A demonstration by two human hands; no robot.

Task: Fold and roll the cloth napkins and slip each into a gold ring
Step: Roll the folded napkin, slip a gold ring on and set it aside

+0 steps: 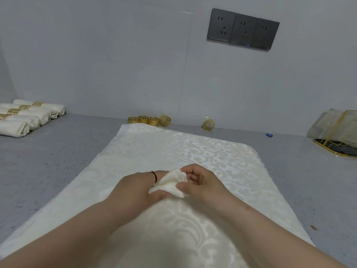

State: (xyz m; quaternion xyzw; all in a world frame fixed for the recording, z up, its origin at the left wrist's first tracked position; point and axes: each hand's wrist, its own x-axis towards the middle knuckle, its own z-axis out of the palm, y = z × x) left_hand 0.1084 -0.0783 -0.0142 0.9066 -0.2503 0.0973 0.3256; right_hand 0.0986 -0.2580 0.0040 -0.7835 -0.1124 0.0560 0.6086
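Cream damask napkin (170, 151) spread flat on grey table (58, 161), one corner lifted at near centre. Left hand (135, 187) and right hand (201, 182) both pinching that raised corner. Beyond: five loose gold rings (144, 119) along wall. Far left: finished rolls (29, 117), ringed.

A grey speckled counter (63, 161) spreads out to both sides of the hands and runs back to a plain pale grey wall (96, 55). High on that wall, beyond the hands and a little to their right, sits a dark panel of three power sockets (243, 29) with a small blue light at its lower edge. A thin vertical seam (185, 64) runs down the wall straight beyond the hands. The light is soft and even.
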